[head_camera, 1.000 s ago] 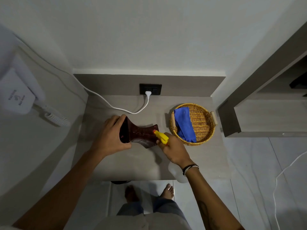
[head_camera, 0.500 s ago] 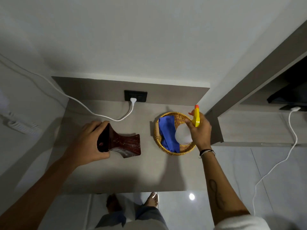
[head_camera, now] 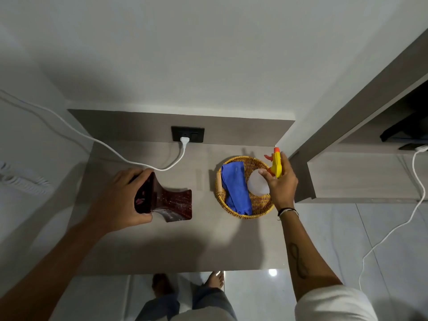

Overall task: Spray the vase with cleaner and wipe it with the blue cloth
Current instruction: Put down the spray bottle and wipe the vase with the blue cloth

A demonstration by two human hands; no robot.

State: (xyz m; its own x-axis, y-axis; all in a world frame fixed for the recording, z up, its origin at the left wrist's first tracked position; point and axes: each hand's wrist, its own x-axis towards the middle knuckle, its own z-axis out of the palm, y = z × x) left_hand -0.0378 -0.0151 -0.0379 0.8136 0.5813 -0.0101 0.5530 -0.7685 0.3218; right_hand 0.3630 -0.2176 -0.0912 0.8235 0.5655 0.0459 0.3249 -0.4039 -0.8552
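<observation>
head view: left hand (head_camera: 120, 200) clamps the tipped vase (head_camera: 172, 202) at centre left; right hand (head_camera: 281, 184) grips the spray bottle (head_camera: 266, 181) over the basket (head_camera: 259, 207) holding the blue cloth (head_camera: 235, 188). a careless set-down could wet the cloth or tip the basket.

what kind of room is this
Likely a bedroom or hotel room: a small built-in desk with a wall socket, a tiled floor, and a wicker basket holding a blue cloth.

Vase (head_camera: 172, 203) lay on its side, left on bench (head_camera: 208, 246). Wicker basket (head_camera: 259, 205) sat right of it, cloth (head_camera: 236, 188) inside. Wall socket (head_camera: 187, 134) stood behind.
</observation>
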